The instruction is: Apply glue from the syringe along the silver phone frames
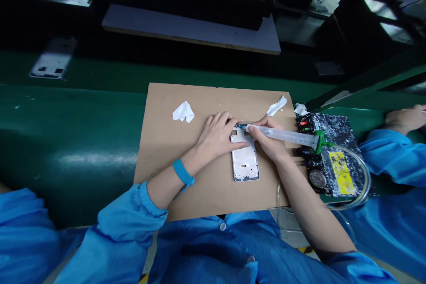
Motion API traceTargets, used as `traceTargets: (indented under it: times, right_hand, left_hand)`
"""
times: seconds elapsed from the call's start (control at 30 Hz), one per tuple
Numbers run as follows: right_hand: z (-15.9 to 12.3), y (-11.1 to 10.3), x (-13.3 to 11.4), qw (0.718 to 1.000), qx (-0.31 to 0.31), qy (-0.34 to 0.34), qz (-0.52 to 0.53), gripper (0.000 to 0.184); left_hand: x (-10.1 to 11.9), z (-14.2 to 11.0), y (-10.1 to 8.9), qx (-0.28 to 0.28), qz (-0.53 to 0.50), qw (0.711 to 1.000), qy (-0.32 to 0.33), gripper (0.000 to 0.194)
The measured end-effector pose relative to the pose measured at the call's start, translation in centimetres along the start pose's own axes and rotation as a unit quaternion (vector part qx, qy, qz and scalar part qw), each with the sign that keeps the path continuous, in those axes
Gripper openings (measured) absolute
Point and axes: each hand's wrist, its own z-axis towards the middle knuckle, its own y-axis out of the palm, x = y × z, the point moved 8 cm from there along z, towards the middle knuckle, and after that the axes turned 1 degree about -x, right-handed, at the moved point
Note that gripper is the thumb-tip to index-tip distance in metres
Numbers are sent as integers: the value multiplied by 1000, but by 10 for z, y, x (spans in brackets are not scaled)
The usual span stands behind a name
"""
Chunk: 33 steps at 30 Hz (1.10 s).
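Observation:
A silvery phone frame [245, 159] with small cut-outs lies flat on a sheet of brown cardboard [186, 177]. My left hand [218, 138] grips it at the upper left, the thumb reaching across its face and the fingers at the top edge. Pinched in my right hand [271, 142] is a clear dispensing syringe [288, 136], its tip at the top end of the frame. A green cap [320, 142] closes the syringe's rear and joins a clear hose [361, 164]. Around my left wrist sits a blue band [183, 174].
A speckled dispenser box [346, 137] with a dial and yellow label stands right of the cardboard. Crumpled white wipes [183, 112] lie on the board's far part. Another phone frame [55, 58] rests at the far left. A co-worker's hand [404, 119] is at the right edge.

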Motion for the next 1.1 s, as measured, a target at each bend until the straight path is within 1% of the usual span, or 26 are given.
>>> traceTargets:
  times: [0.33, 0.6, 0.93, 1.1]
  right_hand:
    - [0, -1, -1, 1000, -7, -3, -8, 38]
    - [1, -1, 1, 1000, 6, 12, 1, 41]
    - [1, 0, 0, 1000, -7, 4, -14, 42]
    - [1, -1, -2, 1000, -3, 7, -7, 44]
  left_hand:
    - [0, 0, 0, -7, 7, 1000, -5, 64]
    - [1, 1, 0, -12, 4, 1000, -7, 65]
    - [1, 0, -1, -5, -4, 1000, -1, 62]
    - [1, 1, -1, -17, 1, 1000, -9, 65]
